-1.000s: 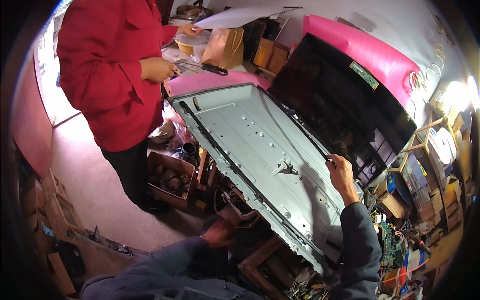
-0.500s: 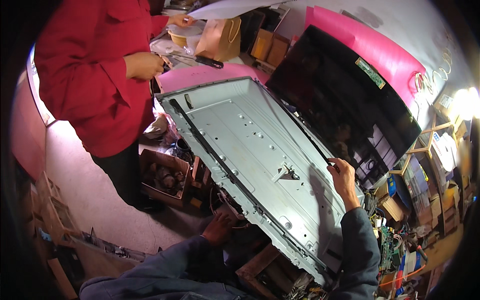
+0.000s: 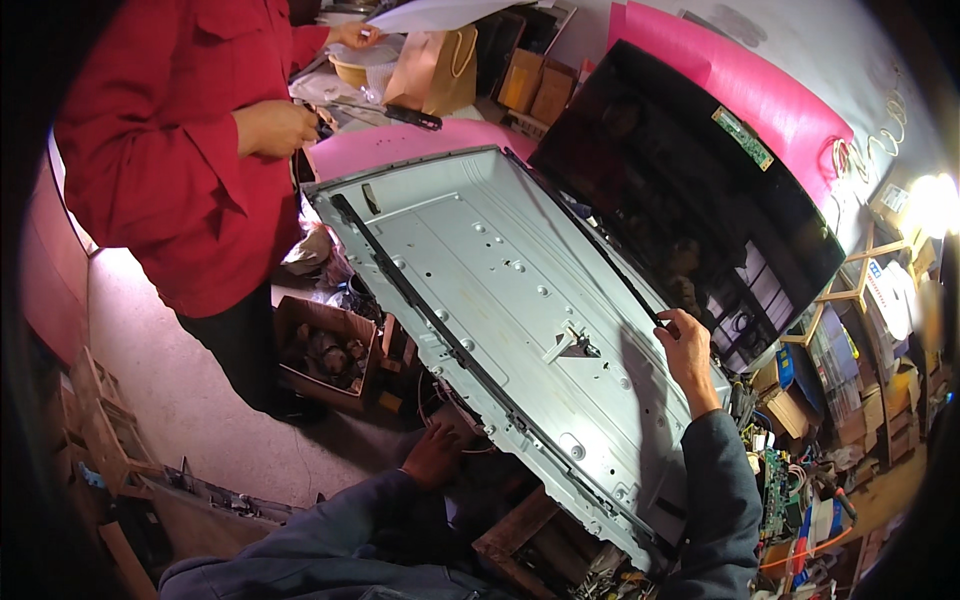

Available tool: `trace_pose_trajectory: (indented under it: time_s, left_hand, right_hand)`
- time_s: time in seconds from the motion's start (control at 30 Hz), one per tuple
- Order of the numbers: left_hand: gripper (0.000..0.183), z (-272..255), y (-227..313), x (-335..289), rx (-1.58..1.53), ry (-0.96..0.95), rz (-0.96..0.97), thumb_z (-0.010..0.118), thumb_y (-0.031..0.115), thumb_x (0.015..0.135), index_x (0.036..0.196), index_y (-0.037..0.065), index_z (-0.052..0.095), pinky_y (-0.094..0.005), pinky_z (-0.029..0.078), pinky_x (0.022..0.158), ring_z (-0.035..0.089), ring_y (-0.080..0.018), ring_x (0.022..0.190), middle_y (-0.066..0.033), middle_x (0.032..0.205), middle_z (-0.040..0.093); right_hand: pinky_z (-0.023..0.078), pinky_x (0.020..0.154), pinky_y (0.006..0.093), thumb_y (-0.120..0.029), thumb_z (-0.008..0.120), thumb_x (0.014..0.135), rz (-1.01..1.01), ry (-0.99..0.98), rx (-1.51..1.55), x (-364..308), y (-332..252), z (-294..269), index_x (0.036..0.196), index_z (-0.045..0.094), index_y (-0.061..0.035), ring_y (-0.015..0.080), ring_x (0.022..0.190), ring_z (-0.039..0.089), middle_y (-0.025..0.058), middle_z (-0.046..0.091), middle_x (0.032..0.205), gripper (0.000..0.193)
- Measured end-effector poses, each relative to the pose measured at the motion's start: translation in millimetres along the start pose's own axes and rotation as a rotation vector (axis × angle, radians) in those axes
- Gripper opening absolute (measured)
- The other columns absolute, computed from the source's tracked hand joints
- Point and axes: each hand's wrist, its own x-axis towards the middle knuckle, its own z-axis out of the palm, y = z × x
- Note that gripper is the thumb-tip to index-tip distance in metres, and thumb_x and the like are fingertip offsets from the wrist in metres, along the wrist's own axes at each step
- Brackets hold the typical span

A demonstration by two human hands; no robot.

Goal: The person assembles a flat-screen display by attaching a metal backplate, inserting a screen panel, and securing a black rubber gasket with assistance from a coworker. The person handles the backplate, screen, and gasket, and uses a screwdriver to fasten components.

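Note:
A large pale-grey metal back panel of a flat screen point(image 3: 480, 290) lies slanted in front of me. Along its right edge runs a thin black strip point(image 3: 622, 280). The bent fingers of my right hand point(image 3: 688, 355) pinch the lower end of this strip. Another black strip point(image 3: 450, 345) lies along the panel's left edge. My left hand point(image 3: 435, 457) hangs in shadow just beside that left edge; its fingers are too dark to make out. Right of the panel, a dark glossy screen point(image 3: 690, 200) leans back, with a small green circuit board point(image 3: 742, 138) at its upper edge.
A person in a red jacket point(image 3: 190, 150) stands at the left, holding a small dark thing. Below is a cardboard box point(image 3: 325, 350) with loose parts. Pink foam sheet point(image 3: 780, 110) stands behind the screen. Circuit boards and cables point(image 3: 780, 490) crowd the lower right.
My view has shifted slightly. My right hand stays at the black strip, and my left hand remains by the panel's left edge. The panel and screen look unmoved.

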Motion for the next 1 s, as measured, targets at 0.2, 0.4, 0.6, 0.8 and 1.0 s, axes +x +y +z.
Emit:
trace_pose_trajectory:
  time_s: [0.2,0.4,0.6,0.8,1.0]
  left_hand:
    - [0.03,1.3,-1.1,0.8,0.004,-0.037,0.018,0.058,0.02,0.086,0.108,0.001,0.065,-0.0522,0.031,0.116,0.047,-0.0358,0.132,-0.0162,0.123,0.062]
    - [0.03,0.6,-1.1,1.5,0.005,-0.009,0.009,0.057,0.021,0.087,0.108,0.002,0.065,-0.0519,0.032,0.115,0.047,-0.0354,0.131,-0.0161,0.123,0.063]
    - [0.029,-1.6,-1.5,0.8,-0.002,0.024,-0.018,0.057,0.021,0.087,0.108,0.003,0.066,-0.0513,0.032,0.115,0.048,-0.0351,0.13,-0.0159,0.122,0.063]
    - [0.03,-3.9,3.5,1.5,0.023,0.046,-0.015,0.058,0.021,0.085,0.107,0.003,0.066,-0.0518,0.032,0.114,0.049,-0.0357,0.129,-0.0154,0.12,0.064]
    - [0.029,-2.8,2.9,2.1,-0.006,0.026,-0.019,0.058,0.021,0.085,0.106,0.002,0.066,-0.0518,0.032,0.114,0.05,-0.0352,0.128,-0.0151,0.119,0.064]
  right_hand:
    - [0.049,0.066,0.037,-0.005,0.079,0.077,0.033,0.046,-0.005,0.2,-0.7,0.8,0.102,0.07,-0.0056,0.0249,0.071,0.062,0.0113,0.063,0.08,0.026]
    - [0.049,0.066,0.0371,-0.005,0.078,0.077,0.032,0.05,-0.018,1.3,-0.8,-0.2,0.102,0.07,-0.006,0.0245,0.07,0.061,0.0107,0.061,0.079,0.027]
    - [0.049,0.067,0.0357,-0.005,0.077,0.078,0.026,0.017,0.052,3.2,-0.3,-3.5,0.107,0.07,-0.0074,0.0234,0.071,0.061,0.0111,0.062,0.079,0.031]
    - [0.05,0.069,0.0348,-0.007,0.073,0.082,0.072,-0.064,0.078,5.9,7.4,-10.2,0.111,0.07,-0.0084,0.0229,0.073,0.062,0.0112,0.065,0.08,0.029]
    - [0.051,0.068,0.0328,-0.005,0.069,0.086,0.018,-0.076,0.113,11.4,12.2,-9.9,0.11,0.071,-0.0035,0.0218,0.07,0.065,0.0129,0.068,0.079,0.023]
